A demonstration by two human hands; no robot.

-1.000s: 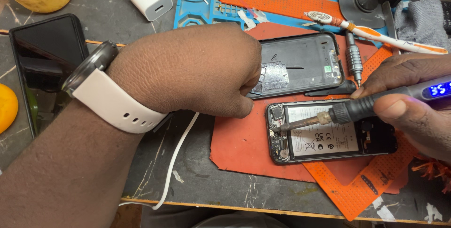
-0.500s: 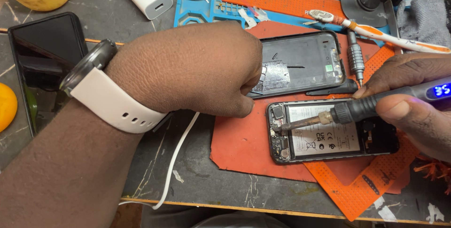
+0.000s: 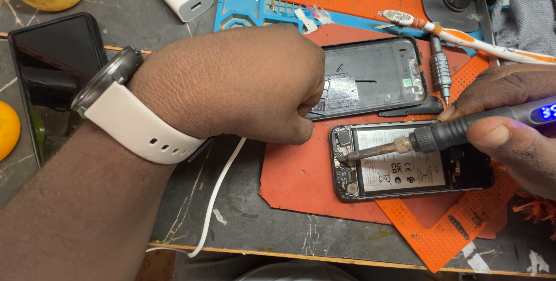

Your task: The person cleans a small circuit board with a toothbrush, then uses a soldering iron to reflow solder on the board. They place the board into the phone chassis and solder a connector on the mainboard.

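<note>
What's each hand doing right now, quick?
Left hand: closed in a fist by the opened phone; any grip is hidden.
Right hand: closed around an electric screwdriver, tip on the phone.

dark scuffed workbench (image 3: 116,9) — wood-edged front | even light overhead

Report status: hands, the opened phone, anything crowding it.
Right hand grips electric screwdriver, bit down at opened phone top-left corner. Left hand fisted beside it, contents hidden. Detached back cover just behind.
</note>
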